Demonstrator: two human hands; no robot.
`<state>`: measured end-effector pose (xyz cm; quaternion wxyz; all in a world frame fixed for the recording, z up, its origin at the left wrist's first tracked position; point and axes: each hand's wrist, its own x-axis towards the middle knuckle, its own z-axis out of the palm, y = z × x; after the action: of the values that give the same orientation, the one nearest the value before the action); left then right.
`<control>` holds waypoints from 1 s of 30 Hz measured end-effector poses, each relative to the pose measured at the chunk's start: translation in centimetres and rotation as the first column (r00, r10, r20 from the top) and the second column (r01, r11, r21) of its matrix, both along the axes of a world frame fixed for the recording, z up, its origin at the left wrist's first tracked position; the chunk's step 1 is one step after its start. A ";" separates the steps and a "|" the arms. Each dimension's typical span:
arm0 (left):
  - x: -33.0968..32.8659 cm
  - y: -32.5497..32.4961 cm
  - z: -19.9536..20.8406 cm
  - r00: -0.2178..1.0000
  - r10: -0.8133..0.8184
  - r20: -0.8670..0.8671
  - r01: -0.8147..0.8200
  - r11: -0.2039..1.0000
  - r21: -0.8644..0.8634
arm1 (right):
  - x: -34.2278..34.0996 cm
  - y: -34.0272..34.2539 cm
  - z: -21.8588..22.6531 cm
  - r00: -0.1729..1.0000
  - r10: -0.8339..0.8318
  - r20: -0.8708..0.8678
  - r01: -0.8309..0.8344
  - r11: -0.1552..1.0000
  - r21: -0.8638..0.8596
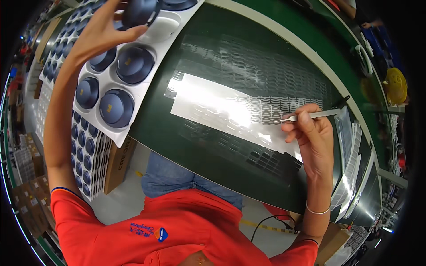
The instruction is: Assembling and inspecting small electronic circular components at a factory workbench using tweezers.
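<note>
My left hand (104, 37), up at the far left, grips a dark blue round housing (141, 12) by its side, above a white moulded tray (166, 29). An unfilled round pocket shows in the tray beside it. More of these domed housings, such as a blue one with a small gold mark (116, 107), sit in the tray's other pockets. My right hand (316, 142) pinches metal tweezers (326, 113) between thumb and fingers. Their tips point left, over a sheet of thin curved stickers (266, 108) that lies on a glossy white sheet (195, 95).
Clear plastic sheets with cut shapes (266, 66) spread over the green tabletop (177, 150). Further sheets (350, 164) pile up at the right. Stacked trays of housings (84, 146) and a cardboard box (119, 166) stand below left. A yellow round object (395, 86) is at the far right.
</note>
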<state>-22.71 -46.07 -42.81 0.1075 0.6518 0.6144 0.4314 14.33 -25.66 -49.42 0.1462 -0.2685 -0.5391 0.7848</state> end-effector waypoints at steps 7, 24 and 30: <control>16.4 -3.4 -0.5 0.932 0.146 -0.332 -0.215 0.960 -0.181 | -3.2 -1.1 -0.6 0.992 0.069 0.101 -0.087 0.978 0.187; 20.9 0.0 -8.1 0.986 -0.131 -0.102 0.102 0.963 -0.250 | -3.2 -1.3 -2.1 0.991 -0.050 0.126 0.015 0.964 0.266; 21.0 0.1 -8.3 0.987 -0.136 -0.083 0.111 0.959 -0.260 | -3.3 -1.4 -2.0 0.986 -0.036 0.164 -0.016 0.952 0.306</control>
<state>-1.72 -45.93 -51.09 0.1861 0.6905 0.6273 0.3083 11.00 -27.10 -51.40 0.1441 -0.3107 -0.6631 0.6656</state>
